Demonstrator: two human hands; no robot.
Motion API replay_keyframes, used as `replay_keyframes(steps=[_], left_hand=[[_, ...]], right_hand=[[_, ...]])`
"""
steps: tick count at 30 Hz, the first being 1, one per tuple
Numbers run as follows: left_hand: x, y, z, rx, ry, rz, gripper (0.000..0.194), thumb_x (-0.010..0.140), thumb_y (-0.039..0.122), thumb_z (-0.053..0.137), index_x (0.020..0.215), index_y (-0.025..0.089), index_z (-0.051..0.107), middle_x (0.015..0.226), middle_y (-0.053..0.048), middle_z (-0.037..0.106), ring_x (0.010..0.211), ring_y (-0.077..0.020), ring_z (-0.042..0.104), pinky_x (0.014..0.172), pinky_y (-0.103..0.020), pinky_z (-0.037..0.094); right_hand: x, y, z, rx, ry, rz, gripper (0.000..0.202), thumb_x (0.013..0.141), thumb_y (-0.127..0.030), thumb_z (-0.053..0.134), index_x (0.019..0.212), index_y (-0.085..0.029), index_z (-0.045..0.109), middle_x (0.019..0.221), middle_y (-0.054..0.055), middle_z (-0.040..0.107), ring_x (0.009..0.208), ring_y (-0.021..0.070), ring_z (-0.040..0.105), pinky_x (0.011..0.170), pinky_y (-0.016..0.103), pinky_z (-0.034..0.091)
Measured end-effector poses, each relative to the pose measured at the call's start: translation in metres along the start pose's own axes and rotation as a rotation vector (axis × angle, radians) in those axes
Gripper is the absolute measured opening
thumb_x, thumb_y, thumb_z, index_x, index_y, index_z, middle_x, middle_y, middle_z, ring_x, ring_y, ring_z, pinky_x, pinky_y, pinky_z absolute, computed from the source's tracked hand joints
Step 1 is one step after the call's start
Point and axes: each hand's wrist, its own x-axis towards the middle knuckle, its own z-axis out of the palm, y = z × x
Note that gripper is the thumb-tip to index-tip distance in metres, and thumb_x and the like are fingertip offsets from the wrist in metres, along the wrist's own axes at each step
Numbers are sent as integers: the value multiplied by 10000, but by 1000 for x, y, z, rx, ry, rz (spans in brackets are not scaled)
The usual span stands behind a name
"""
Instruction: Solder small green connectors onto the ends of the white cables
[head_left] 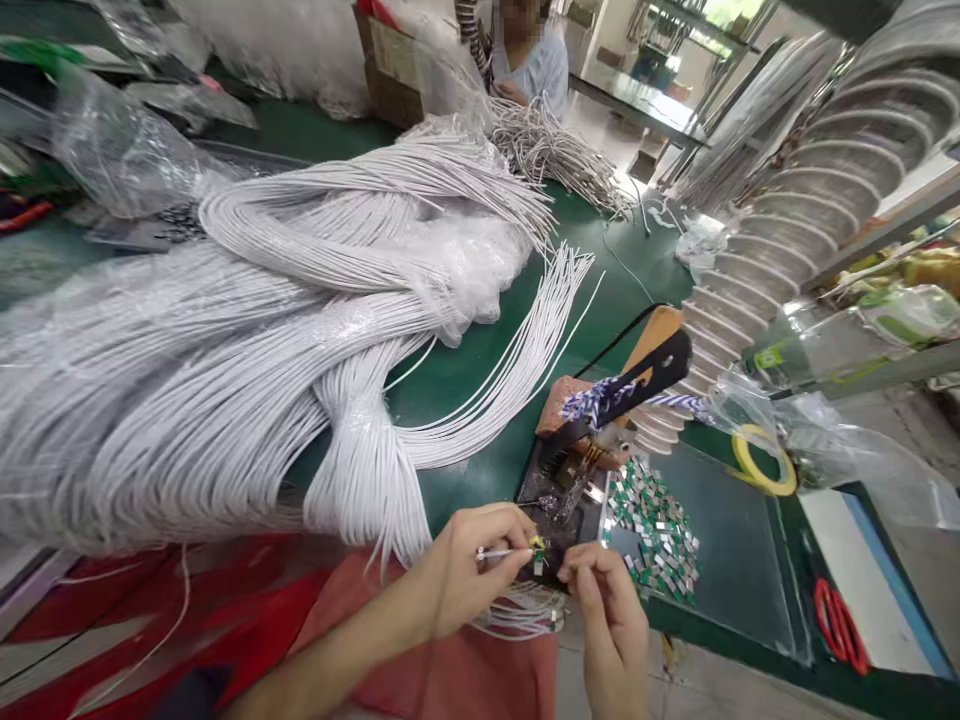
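My left hand [480, 562] pinches a white cable [496, 553] near its end. At that end a small green circuit board [538, 560] with a metal connector shows, beside a yellow bit. Just to the right, my right hand [609, 610] has its thumb and fingertips pressed together; anything between them is too small to make out. Both hands are at the front edge of a dark fixture [574, 520]. A heap of small green boards [656, 530] lies right of it. Below my left hand hang several white cables [517, 612].
Large bundles of white cable [225, 400] cover the left and middle of the green table [465, 370]. A ribbed duct [810, 190] comes down at the right. Yellow tape [763, 460] and red-handled scissors [840, 625] lie at the right. A person [529, 60] sits across.
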Motion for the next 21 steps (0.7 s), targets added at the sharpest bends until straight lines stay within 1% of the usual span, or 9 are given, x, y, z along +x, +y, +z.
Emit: replay_keyframes(steps=[2,5,7,9,11,14,18,21], left_hand=[[-4,-1,1,13,-9,4,165,841,88,528,688,147,536,797,-59,646,757,-157,620,707,-230,455],[-8,-1,3,36,-9,12,163,851,84,521,703,152,536,821,-55,645,777,-155,621,718,-228,455],[-8,1,4,52,-2,18,162,853,75,516,713,153,537,834,-54,646,780,-151,620,718,-225,454],[-7,3,4,58,-6,23,162,846,65,513,713,155,534,831,-52,647,768,-146,619,708,-219,454],[-4,6,4,56,-15,24,166,838,62,514,703,156,528,821,-52,650,757,-144,619,697,-214,455],[-1,7,4,63,-22,11,172,826,60,522,685,157,520,824,-54,655,762,-146,620,700,-215,458],[1,6,3,74,-24,-13,177,825,63,528,678,161,513,829,-48,658,769,-148,624,709,-218,458],[2,5,3,84,-26,-28,175,826,69,529,679,163,514,841,-46,657,774,-150,627,714,-222,459]], right_hand=[[-3,2,-5,-57,59,-7,235,893,-430,616,770,-237,664,740,-9,592,713,134,538,673,209,424],[-5,3,-8,-93,118,9,238,861,-459,650,818,-227,678,730,-7,591,684,134,537,655,218,424],[-5,2,-7,-65,120,40,258,873,-481,627,891,-225,654,681,-26,532,624,120,496,605,211,407],[-3,2,-5,2,94,71,241,918,-471,565,951,-234,597,621,-62,427,553,101,410,543,190,363],[-1,3,-3,44,67,62,210,950,-439,524,909,-235,544,619,-72,385,543,97,367,521,178,337],[2,7,-2,-28,24,-5,208,948,-380,545,817,-220,525,696,-47,452,608,101,427,565,176,380],[5,10,0,-102,2,-79,125,933,-318,563,853,-221,556,837,1,535,785,135,543,698,205,462],[4,12,3,-108,1,-103,104,921,-282,569,839,-218,568,906,30,570,870,159,578,733,227,487]])
